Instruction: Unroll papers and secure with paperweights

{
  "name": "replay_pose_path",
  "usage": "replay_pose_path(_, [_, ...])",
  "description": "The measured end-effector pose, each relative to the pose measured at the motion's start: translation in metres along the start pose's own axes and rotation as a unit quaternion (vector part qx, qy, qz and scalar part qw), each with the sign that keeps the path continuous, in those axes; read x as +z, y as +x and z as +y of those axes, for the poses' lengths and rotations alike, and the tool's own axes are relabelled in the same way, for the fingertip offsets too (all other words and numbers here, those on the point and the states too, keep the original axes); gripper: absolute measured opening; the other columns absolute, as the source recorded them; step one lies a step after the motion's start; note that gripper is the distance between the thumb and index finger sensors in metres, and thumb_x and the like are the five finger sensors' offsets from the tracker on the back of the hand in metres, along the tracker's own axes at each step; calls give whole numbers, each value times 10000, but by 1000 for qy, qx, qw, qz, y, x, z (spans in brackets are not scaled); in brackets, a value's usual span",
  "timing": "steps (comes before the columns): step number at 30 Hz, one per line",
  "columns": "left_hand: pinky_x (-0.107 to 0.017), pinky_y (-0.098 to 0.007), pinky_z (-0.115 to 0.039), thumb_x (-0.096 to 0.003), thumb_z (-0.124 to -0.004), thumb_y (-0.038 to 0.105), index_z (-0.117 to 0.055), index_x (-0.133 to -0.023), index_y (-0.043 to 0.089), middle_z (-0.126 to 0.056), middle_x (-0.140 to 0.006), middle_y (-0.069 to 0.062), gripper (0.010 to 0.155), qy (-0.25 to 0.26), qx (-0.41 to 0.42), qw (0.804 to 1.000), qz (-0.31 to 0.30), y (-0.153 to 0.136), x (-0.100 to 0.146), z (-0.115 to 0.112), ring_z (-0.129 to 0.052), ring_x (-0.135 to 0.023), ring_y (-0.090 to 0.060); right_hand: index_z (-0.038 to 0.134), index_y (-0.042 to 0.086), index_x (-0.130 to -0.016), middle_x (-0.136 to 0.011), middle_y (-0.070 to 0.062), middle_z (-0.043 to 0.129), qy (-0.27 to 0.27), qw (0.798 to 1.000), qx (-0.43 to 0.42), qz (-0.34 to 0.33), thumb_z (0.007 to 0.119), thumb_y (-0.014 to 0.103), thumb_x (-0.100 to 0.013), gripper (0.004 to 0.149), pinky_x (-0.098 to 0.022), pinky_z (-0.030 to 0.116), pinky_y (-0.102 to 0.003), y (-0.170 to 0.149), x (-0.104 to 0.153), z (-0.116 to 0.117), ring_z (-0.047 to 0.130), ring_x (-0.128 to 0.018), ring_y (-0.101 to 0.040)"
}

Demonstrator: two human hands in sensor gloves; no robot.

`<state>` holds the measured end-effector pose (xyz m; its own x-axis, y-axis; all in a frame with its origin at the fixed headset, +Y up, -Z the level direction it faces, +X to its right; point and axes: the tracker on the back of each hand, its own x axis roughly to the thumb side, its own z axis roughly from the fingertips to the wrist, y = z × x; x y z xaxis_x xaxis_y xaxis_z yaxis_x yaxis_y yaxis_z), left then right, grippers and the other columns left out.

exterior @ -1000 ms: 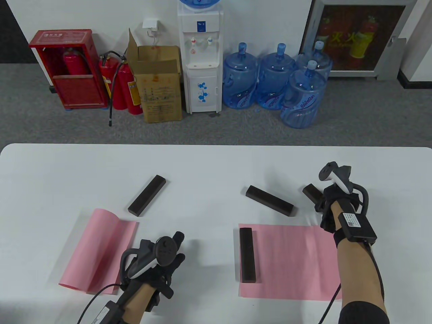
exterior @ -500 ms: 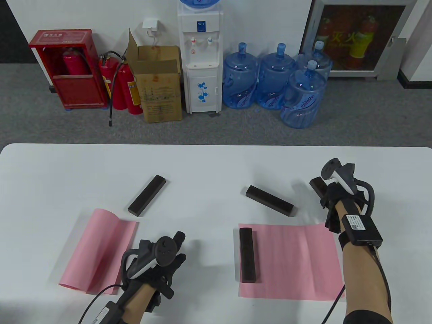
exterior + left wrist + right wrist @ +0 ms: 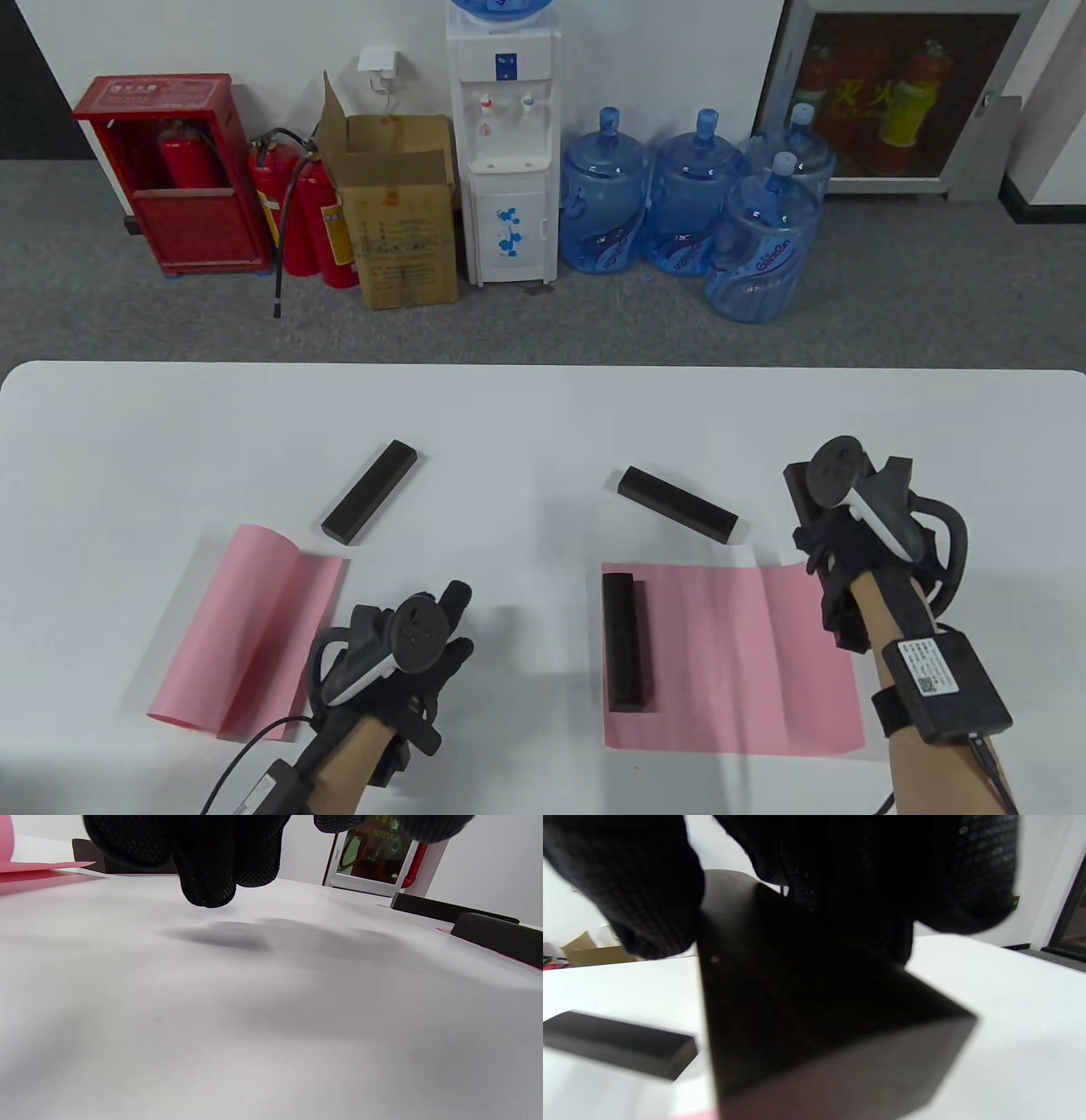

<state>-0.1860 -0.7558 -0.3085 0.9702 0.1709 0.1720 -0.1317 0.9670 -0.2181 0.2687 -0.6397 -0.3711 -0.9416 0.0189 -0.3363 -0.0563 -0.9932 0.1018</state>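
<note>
Right sheet (image 3: pixel 747 654) flat, one bar (image 3: pixel 626 643) pinning its left edge. Right hand (image 3: pixel 848 543) grasps second bar (image 3: pixel 806 1014) above far right corner (not down yet). Left sheet (image 3: pixel 246 628) half rolled, unweighted. Left hand (image 3: pixel 399 671) empty, fingers loosely curled over table (image 3: pixel 543 407).

Only "GainCon", or something close to it, reads on the front water jug (image 3: pixel 761 255).
</note>
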Motion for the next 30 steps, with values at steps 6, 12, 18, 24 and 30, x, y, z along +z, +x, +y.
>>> replay_pose_path(6, [-659, -585, -667, -484, -607, 610, -395, -1111, 449, -676, -1139, -125, 681, -1, 5, 1000, 1, -1, 0, 1, -844, -900, -378, 648, 97, -1009, -762, -123, 928, 21, 1000, 13, 15, 924, 492, -333, 831, -342, 880, -414, -6, 32, 33, 1052, -455, -272])
replay_pose_path(12, [-658, -587, -666, -485, -607, 611, -393, -1112, 448, -674, -1140, -126, 682, 2, 6, 1000, 0, -1, 1, 2, -844, -900, -378, 653, 87, -1004, -758, -131, 927, 42, 997, 15, 68, 922, 487, -339, 821, -325, 887, -405, -29, 28, 66, 1059, -440, -265])
replay_pose_path(18, [-658, -587, -667, -485, -607, 610, -396, -1111, 447, -679, -1138, -127, 680, -7, 5, 1000, 5, -3, -1, 0, -845, -898, -380, 637, 96, -1012, -780, -123, 909, 58, 994, 37, 80, 916, 478, -342, 820, -348, 882, -411, -46, 18, 98, 1049, -474, -263])
replay_pose_path(24, [-656, -586, -671, -485, -606, 611, -398, -1111, 447, -688, -1134, -127, 680, -10, 1, 1000, 8, -3, -1, -1, -855, -888, -382, 618, 96, -1020, -795, -112, 888, 64, 992, 62, 95, 910, 478, -348, 826, -348, 885, -407, -58, 15, 115, 1048, -481, -250])
replay_pose_path(30, [-656, -589, -670, -486, -606, 611, -396, -1112, 444, -688, -1135, -127, 681, -16, 1, 1000, 11, -3, -1, 0, -858, -885, -385, 578, 114, -1042, -845, -98, 851, 85, 988, 67, 107, 892, 509, -344, 861, -386, 865, -431, -61, 15, 115, 1034, -521, -235])
